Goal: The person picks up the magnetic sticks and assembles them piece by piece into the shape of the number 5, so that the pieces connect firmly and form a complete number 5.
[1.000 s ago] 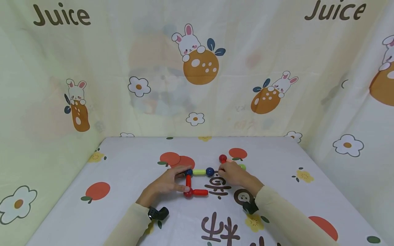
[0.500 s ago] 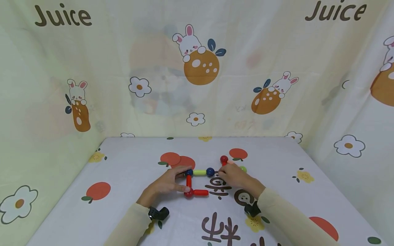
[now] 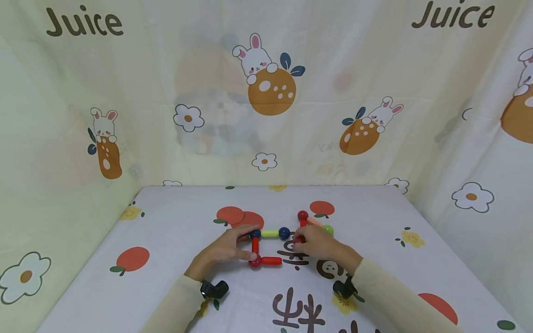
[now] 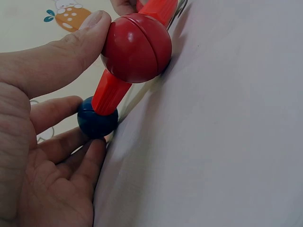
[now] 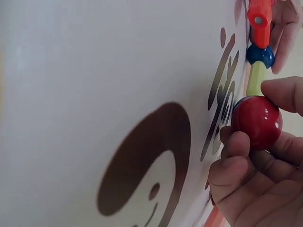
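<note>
My left hand (image 3: 226, 245) spans the left side of a ball-and-rod piece, thumb against the red ball (image 4: 137, 48) and fingers around the blue ball (image 4: 97, 118). A red rod (image 3: 255, 245) joins those two balls. From the blue ball a yellow-green rod (image 3: 269, 233) leads to another blue ball (image 3: 284, 233); a second red rod (image 3: 271, 261) points right from the red ball. My right hand (image 3: 318, 241) pinches a red ball (image 5: 257, 122), just right of that blue end. Beyond it stand a red rod (image 3: 303, 223) and a far red ball (image 3: 303, 215).
A peach rod (image 3: 314, 222) runs from the far red ball toward a green ball (image 3: 328, 230), partly behind my right hand. The table (image 3: 166, 305) wears a white cloth printed with fruit, flowers and characters. A printed curtain (image 3: 158, 138) stands behind and at both sides.
My right hand has shifted slightly right and nearer to me, and the red ball at its fingertips now shows. The far red ball sits slightly more to the right. My left hand stays put.
</note>
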Motion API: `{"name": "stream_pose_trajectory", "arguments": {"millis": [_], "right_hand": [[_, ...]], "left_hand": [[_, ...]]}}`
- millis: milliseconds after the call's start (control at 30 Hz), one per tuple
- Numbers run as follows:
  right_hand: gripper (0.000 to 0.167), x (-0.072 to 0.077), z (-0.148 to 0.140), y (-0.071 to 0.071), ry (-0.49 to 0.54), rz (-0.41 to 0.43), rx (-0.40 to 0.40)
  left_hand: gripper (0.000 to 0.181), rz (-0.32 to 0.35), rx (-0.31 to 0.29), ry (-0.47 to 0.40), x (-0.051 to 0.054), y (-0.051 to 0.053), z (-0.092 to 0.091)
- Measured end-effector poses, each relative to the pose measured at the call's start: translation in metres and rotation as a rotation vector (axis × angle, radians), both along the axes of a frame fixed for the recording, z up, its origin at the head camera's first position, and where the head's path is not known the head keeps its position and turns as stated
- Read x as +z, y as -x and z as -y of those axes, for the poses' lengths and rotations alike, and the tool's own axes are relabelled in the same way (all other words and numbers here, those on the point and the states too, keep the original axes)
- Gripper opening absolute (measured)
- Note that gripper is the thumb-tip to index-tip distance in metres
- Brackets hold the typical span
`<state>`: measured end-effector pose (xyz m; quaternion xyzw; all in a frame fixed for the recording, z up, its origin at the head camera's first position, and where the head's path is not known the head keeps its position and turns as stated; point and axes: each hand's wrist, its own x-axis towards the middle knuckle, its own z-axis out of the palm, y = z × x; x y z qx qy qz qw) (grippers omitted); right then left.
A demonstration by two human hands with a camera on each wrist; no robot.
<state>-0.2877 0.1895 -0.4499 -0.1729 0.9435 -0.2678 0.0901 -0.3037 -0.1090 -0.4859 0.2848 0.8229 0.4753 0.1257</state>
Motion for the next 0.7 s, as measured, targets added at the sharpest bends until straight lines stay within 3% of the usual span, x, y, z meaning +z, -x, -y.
{"name": "stream_pose_trajectory", "arguments": {"millis": [300, 700], "right_hand": [[0.022, 0.0054, 0.006, -0.0093, -0.003, 0.017, 0.07], [0.027, 0.0018, 0.0107, -0.0099, 0.058, 0.08, 0.146]], "left_hand": [[0.081, 0.004, -0.007, 0.001, -0.0001, 0.0004, 0.0], [0.081, 0.004, 0.0, 0.01, 0.0012, -0.0003, 0.0001]]}}
